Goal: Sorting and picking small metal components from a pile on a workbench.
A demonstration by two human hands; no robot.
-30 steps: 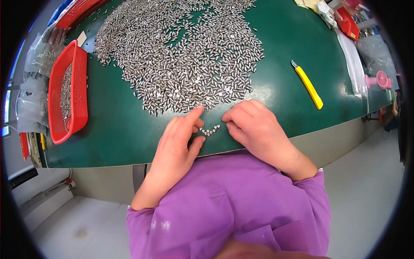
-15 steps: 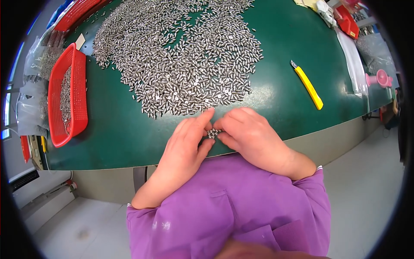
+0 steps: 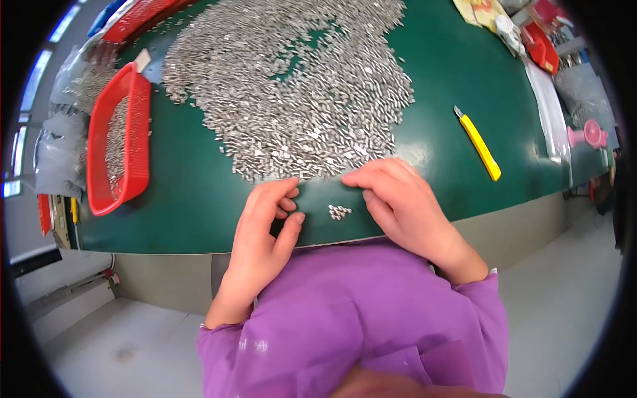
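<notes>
A small cluster of shiny metal pins (image 3: 339, 212) sits on the green table between my hands, touched by neither. My left hand (image 3: 265, 225) is to its left, with the thumb apart from the half-bent fingers and nothing seen in it. On the other side, my right hand (image 3: 405, 205) points its fingers at the near edge of a wide spread of small metal pins (image 3: 312, 126). Its thumb is held off the fingers, and no part shows in its grip.
A red plastic basket (image 3: 139, 146) with more small metal parts stands at the left, beside clear bags (image 3: 60, 149). To the right lies a yellow utility knife (image 3: 479, 146). Farther right are a clear plastic sheet (image 3: 547, 109), a pink object (image 3: 589, 134) and a red bin (image 3: 542, 48).
Both hands have let go of the little cluster and drawn apart, the left one leftward and the right one rightward. The cluster stays on the table. The whole view has shifted slightly.
</notes>
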